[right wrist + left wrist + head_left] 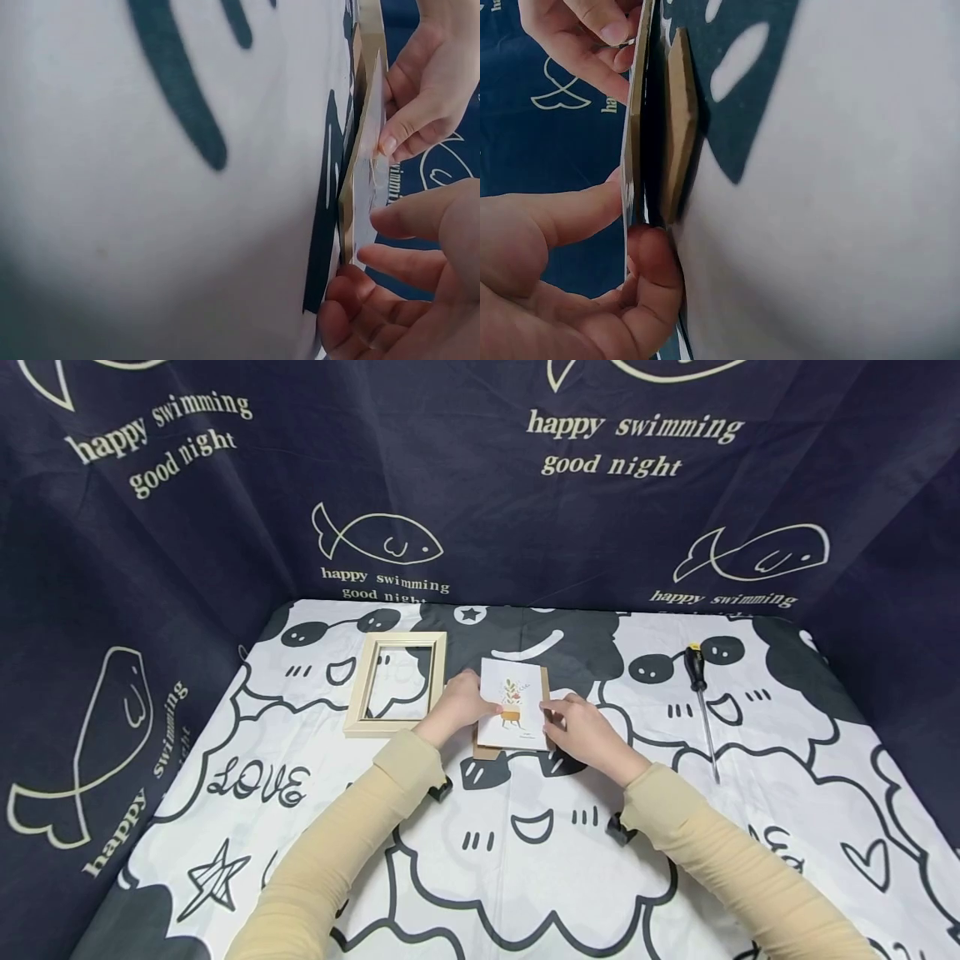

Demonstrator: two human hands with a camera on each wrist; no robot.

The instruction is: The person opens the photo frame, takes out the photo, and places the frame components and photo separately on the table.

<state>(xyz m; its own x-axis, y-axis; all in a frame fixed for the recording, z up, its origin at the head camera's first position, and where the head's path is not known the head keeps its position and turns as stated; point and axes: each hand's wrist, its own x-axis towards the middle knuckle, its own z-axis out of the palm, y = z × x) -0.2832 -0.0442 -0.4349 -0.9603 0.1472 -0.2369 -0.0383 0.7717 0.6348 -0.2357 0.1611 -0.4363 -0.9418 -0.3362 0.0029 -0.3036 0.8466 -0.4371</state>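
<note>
A white picture card (528, 714) printed with a potted plant lies over a brown backing board (545, 681), whose edges show at the right and lower left. My left hand (463, 700) pinches the left side, thumb on the card's face and fingers curled beneath, as the left wrist view shows. At the right edge, my right hand (588, 731) holds with thumb and index fingertips, other fingers bent below. Card and board are raised off the table on the left wrist side, above another brown piece (679, 127) lying under them.
Left of the hands lies a pale wooden picture frame (362, 685), its opening showing the cloth. A screwdriver (697, 670) with a black and yellow handle lies to the right. The table carries a black-and-white cartoon cloth (532, 877); a dark blue curtain (480, 468) hangs behind.
</note>
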